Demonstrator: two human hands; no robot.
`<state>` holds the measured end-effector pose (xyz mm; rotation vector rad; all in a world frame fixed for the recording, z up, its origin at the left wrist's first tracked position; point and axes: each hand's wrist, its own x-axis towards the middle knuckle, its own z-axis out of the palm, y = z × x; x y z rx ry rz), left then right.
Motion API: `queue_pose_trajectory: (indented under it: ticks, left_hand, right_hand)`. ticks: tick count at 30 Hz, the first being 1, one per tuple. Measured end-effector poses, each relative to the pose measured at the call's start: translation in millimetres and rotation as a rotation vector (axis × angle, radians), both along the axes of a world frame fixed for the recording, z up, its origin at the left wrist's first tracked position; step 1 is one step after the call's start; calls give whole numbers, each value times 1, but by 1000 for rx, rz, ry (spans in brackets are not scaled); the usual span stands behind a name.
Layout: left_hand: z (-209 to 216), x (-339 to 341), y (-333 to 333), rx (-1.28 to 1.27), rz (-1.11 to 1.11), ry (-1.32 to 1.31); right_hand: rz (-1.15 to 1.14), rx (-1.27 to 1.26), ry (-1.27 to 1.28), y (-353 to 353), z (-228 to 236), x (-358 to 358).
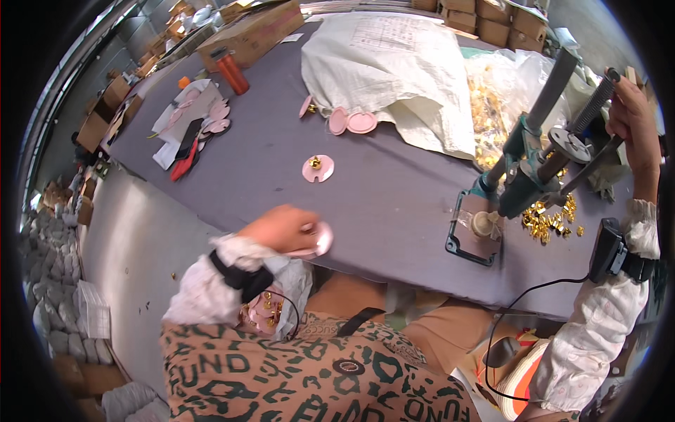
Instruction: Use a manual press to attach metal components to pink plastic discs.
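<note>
My left hand point(281, 228) is at the near edge of the grey table point(394, 197), its fingers closed on a round pink piece point(322, 239). My right hand point(633, 112) is raised at the far right and grips the handle point(598, 98) of a green hand press point(524, 172). The press stands on a small base plate point(472, 243) with a cream knob under its ram. A loose pile of small gold fittings point(548, 221) lies right of the base. Another pink piece point(318, 168) with a gold fitting on it lies alone mid-table.
A white woven sack point(387, 70) lies at the back, with two pink pieces point(351, 122) at its edge and a clear bag of gold fittings point(492, 98) to its right. An orange bottle point(230, 70), cardboard boxes point(253, 32) and more pink pieces point(211, 119) are at far left.
</note>
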<state>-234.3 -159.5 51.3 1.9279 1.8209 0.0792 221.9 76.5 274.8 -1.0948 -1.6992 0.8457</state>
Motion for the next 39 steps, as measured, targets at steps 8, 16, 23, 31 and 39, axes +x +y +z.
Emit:
queue_pose_trajectory:
  ticks: [8, 16, 23, 31, 39]
  left_hand:
    - [-4, -53, -23, 194, 236, 117]
    - [-87, -10, 122, 546, 381, -187]
    - [-51, 161, 128, 203, -55, -854]
    - [-58, 244, 154, 530, -142, -730]
    - [-52, 237, 152, 385, -121, -649]
  right_hand:
    - [-9, -23, 55, 7, -10, -20]
    - [-18, -53, 54, -10, 2, -13]
    - [58, -59, 3, 23, -3, -22]
    - [107, -231, 42, 23, 8, -36]
    - [-31, 293, -31, -96, -29, -24]
